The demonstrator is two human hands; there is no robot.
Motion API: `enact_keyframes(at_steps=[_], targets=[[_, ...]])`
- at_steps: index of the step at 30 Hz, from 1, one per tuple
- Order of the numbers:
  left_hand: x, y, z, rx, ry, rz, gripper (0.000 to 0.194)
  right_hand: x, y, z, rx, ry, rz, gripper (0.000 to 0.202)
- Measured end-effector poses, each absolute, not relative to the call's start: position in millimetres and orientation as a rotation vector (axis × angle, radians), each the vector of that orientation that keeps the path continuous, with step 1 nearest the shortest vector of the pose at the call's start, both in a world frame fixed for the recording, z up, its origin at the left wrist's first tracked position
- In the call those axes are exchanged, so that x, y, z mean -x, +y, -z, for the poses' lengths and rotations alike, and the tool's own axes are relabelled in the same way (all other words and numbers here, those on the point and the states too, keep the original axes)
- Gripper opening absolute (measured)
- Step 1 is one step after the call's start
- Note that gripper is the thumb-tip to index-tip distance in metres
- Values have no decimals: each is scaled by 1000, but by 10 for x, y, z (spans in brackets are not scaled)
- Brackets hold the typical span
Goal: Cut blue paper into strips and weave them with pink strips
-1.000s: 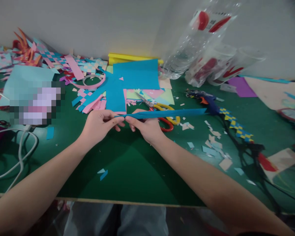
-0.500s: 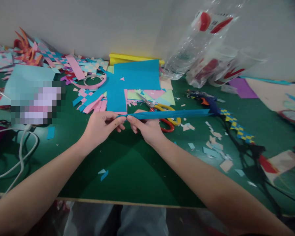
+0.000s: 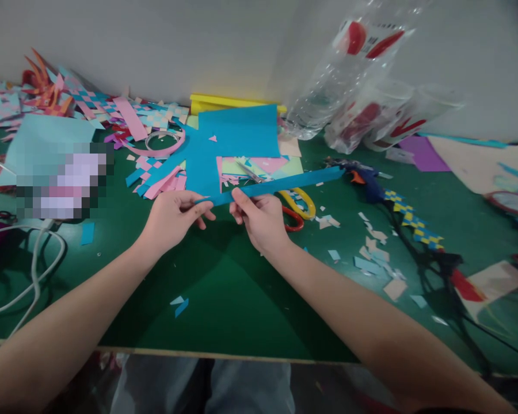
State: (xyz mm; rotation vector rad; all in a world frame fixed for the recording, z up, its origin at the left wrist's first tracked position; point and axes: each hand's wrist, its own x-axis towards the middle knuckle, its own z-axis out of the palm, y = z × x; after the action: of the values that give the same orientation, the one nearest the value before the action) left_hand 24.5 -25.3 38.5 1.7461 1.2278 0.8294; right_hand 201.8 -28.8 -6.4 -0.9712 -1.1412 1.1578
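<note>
A long blue paper strip is stretched between my hands above the green table, its far end rising to the right. My left hand pinches the strip's left end between thumb and forefinger. A short way along it, my right hand grips the strip with the thumb on top. Just behind the right hand lie scissors with yellow and red handles, partly covered by strip and hand. Beyond the hands rest blue paper sheets.
A pile of pink and blue paper strips and a tape roll lie back left. White cables cross the left side. Plastic bottles and cups stand back right. A glue gun and paper scraps lie right.
The strip's right end has swung up and away from me, so the strip slants now and shows more of its flat face. My hands have moved slightly apart along it.
</note>
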Motion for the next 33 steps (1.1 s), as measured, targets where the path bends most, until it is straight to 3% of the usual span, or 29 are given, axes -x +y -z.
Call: enact_keyframes(at_steps=[11,17,23,33], targets=[[-198,-203,-335,-1590,1217,-867,24,-2042,-251,89,991,-973,-1066,36],[-190,-211,-314,-1913,1288,-841,31,-2073,-280,59,1035,-1148,-1037,37],[-248,-284,-372,-1943,1181,-812,20,-2035,-357,-10,1074,-1303,-1033,41],[-301,-302,-403,-1835,1139,-759,23,-1972,-383,-10,1062,-1176,-1041,50]])
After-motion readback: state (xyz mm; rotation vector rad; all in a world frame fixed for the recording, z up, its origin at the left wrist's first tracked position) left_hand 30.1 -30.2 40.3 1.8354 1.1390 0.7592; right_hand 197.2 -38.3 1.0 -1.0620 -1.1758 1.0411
